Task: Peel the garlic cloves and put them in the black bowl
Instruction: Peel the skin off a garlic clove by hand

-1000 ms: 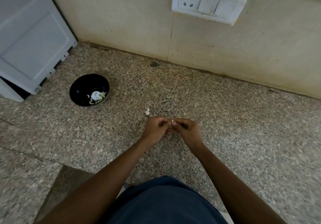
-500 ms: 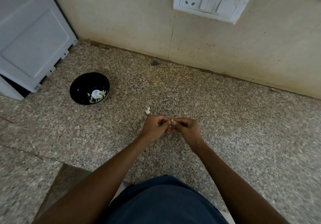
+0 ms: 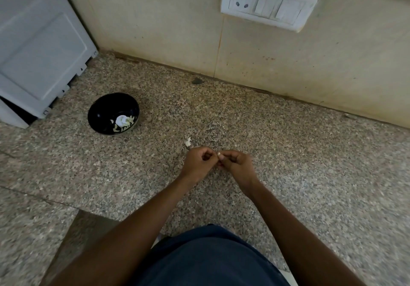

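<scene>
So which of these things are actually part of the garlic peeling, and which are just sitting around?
Part of the job:
- left hand and right hand, pinching a garlic clove between them
- black bowl, holding pale garlic pieces
- scrap of peel on the counter

Just there:
- white appliance
- wall socket

Small pale garlic clove (image 3: 219,156) pinched at frame centre, mostly hidden. Round glossy black bowl (image 3: 104,110) upright at ten o'clock from it, well apart, holding white peeled cloves (image 3: 123,121).
</scene>
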